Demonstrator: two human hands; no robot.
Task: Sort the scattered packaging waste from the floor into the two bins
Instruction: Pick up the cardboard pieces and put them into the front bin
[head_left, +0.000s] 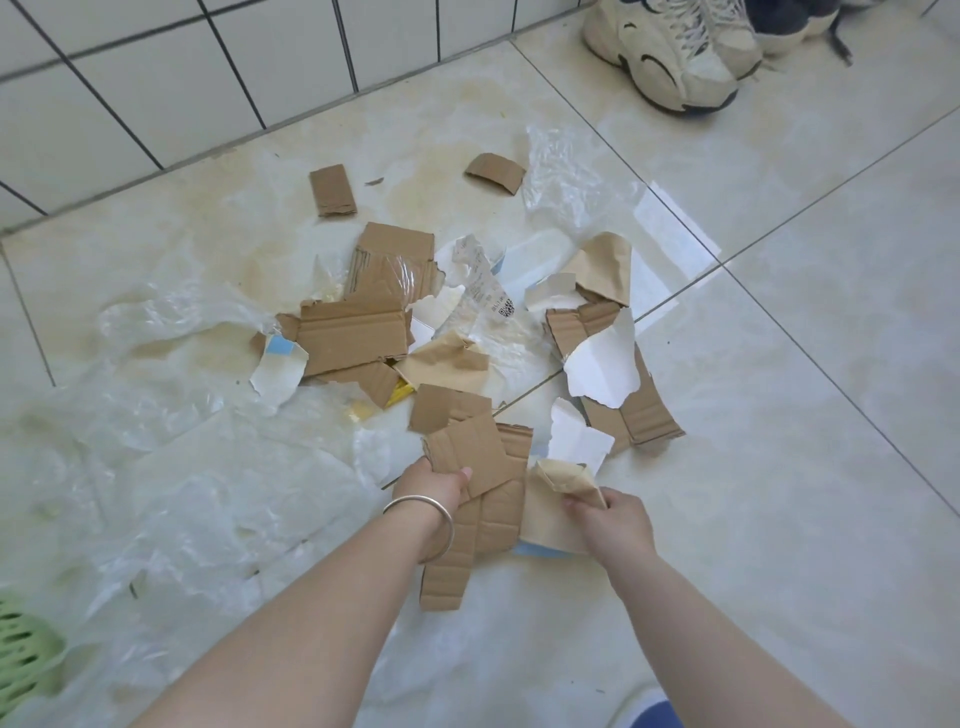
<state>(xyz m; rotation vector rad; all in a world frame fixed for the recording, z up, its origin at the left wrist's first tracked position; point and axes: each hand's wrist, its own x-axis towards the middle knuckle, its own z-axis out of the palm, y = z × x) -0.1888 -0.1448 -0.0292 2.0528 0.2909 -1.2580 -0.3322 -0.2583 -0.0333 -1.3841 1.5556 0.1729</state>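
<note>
Torn brown cardboard, white paper scraps and clear plastic film lie scattered on the tiled floor. My left hand (434, 486), with a silver bangle on the wrist, grips a stack of cardboard pieces (475, 457) near the bottom middle. My right hand (615, 522) pinches a crumpled tan paper piece (558, 480) beside that stack. A larger cardboard pile (353, 335) sits in the middle, and another cardboard strip (644, 410) with white paper (602, 369) on it lies to the right. Only a green slotted bin corner (23, 649) shows at the lower left.
Clear plastic sheets (171, 499) cover the floor on the left and another one (566, 176) lies at the back. Two small cardboard bits (332, 189) (493, 171) lie near the white tiled wall (156, 78). Sneakers (670, 52) stand at the top right.
</note>
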